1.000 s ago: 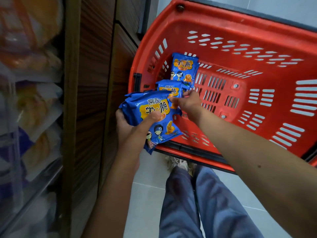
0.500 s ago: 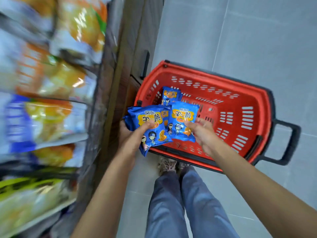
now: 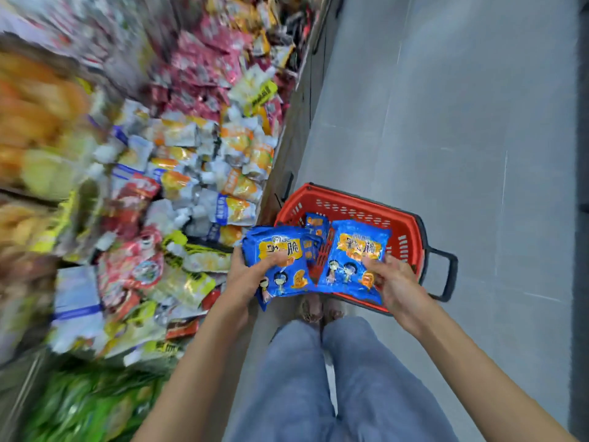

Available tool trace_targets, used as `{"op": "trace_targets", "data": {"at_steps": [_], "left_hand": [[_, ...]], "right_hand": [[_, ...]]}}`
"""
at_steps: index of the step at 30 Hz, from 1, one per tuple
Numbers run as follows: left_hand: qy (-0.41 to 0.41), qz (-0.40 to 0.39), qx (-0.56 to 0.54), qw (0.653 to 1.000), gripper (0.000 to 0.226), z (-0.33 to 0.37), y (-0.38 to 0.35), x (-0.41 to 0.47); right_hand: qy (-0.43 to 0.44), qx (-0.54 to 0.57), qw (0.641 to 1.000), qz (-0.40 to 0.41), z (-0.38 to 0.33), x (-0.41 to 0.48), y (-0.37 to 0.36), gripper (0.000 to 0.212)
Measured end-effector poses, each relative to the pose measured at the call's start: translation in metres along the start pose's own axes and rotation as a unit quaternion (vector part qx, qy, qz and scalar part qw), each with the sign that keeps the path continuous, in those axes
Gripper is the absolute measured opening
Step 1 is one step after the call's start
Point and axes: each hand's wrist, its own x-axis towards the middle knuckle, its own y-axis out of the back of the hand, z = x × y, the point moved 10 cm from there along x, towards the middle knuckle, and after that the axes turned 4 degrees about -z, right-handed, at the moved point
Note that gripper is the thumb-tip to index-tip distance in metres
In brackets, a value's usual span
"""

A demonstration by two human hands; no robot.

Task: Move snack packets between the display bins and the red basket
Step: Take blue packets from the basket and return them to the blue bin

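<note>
Several blue packets [image 3: 280, 282] sit stacked in the left hand [image 3: 250, 279] at lower centre of the frame. Its thumb lies across the top face and its fingers curl underneath. The right hand [image 3: 395, 282] pinches a single packet [image 3: 353, 247] near its lower right corner, thumb on the front, fingers behind. Both loads hang above the near rim of the red basket [image 3: 411, 228], which stands on the grey floor [image 3: 446, 122] at centre right. One more blue packet [image 3: 316, 222] lies inside the basket, towards its upper left wall.

The stack looks like the weak point. The wrappers appear to be slick film and only a thumb pins them, so a tilt of the wrist could fan them out and spill some onto the floor or back into the basket. How many packets are in the stack cannot be told.

The corner pinch on the right lets its bag swing and perhaps slip.

The display bins [image 3: 197, 173] along the left of the frame are heaped high and badly blurred. No matching blue stock can be made out there, so a wrong bin, or knocking loose neighbouring packets, seems a real risk.
</note>
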Motion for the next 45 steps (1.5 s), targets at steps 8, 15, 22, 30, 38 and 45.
{"op": "trace_targets", "data": {"at_steps": [8,15,22,30,38,45], "left_hand": [[-0.029,0.069,-0.083,0.994,0.078,-0.031,0.049,-0.104],[-0.058,0.194,-0.229,0.952,0.077,-0.121,0.078,-0.205],[-0.087,0.353,-0.385,0.848,0.052,-0.234,0.110,-0.324],[-0.120,0.423,-0.507,0.741,0.034,-0.319,0.150,-0.398],[-0.141,0.413,-0.491,0.754,0.060,-0.325,0.261,-0.436],[-0.110,0.398,-0.497,0.763,0.035,-0.347,0.340,-0.450]], "right_hand": [[-0.026,-0.097,0.992,-0.078,0.023,-0.069,-0.014,0.022],[-0.100,-0.218,0.948,-0.208,0.062,-0.106,-0.031,0.016],[-0.179,-0.363,0.835,-0.373,0.146,-0.157,-0.098,0.014],[-0.215,-0.451,0.733,-0.461,0.240,-0.220,-0.169,0.013],[-0.197,-0.489,0.730,-0.435,0.335,-0.257,-0.243,0.022],[-0.095,-0.562,0.711,-0.411,0.400,-0.262,-0.309,0.023]]}}
